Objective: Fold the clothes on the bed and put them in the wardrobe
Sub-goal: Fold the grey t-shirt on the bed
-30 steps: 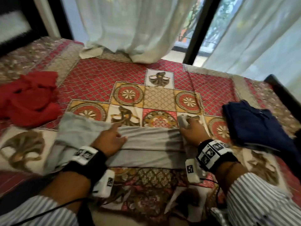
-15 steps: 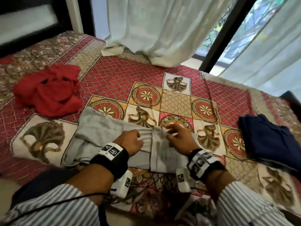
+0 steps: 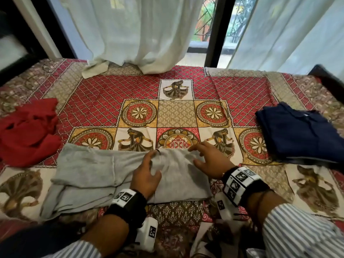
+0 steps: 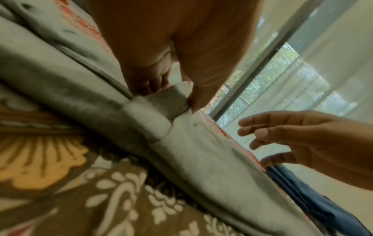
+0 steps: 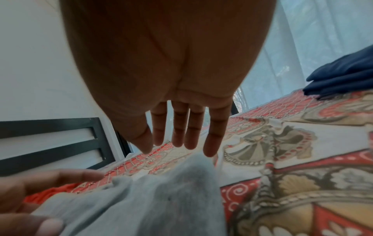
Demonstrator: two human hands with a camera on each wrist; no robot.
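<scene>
Lying across the near side of the bed [image 3: 242, 86], which is covered with a red, gold and cream patterned bedspread: a soft grey knit garment [image 3: 89, 168], partly folded, right portion doubled over itself, left portion spreading in loose layers toward the near edge.

Pinching a raised ridge of that grey cloth at its far edge: left hand [image 3: 147, 175], thumb and fingers [image 4: 145, 83] clamped on the fold, as seen from the left wrist.

Hovering just above the right end of the grey garment: right hand [image 3: 210, 159], fingers [image 5: 193, 127] straight and slightly apart, gripping nothing; cannot tell whether the fingertips are touching the cloth.

Resting at the right side of the bed, well apart from the grey piece: a neatly folded navy blue garment [image 3: 301, 133].

Sitting in a crumpled heap at the left side: a red fabric garment [image 3: 29, 131], unfolded.

Hanging beyond the far edge of the bed: pale sheer curtains [image 3: 134, 30], hems touching the bedspread, with a dark window frame [image 3: 216, 30] between them.

Showing no containers, nor the wardrobe, in any view.
</scene>
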